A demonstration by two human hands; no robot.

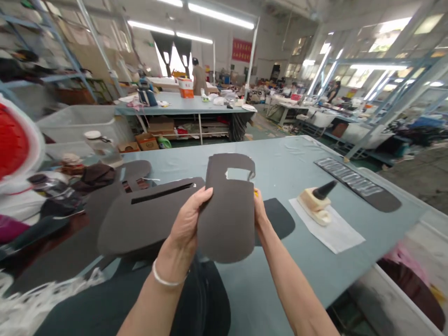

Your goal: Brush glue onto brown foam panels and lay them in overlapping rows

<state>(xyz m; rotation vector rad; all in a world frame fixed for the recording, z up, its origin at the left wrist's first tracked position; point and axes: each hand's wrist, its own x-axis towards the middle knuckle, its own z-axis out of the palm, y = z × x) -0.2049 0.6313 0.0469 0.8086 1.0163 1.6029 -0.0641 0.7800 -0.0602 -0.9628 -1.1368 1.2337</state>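
A flat dark grey panel with rounded ends and a rectangular cut-out near its top is held up over the table. My left hand grips its left edge, thumb on the front face. At the right edge my right hand is closed, its fingers mostly hidden behind the panel. A bit of something yellow shows there, too small to name. Behind and below lies a black rounded piece. To the left is a larger grey panel with a long dark slot.
A cream block with a black cone-shaped nozzle rests on white paper at right. Beyond it lies a long dark strip with pale shapes. Dark pieces, a lidded jar and a blurred red round thing crowd the left. A person stands far back.
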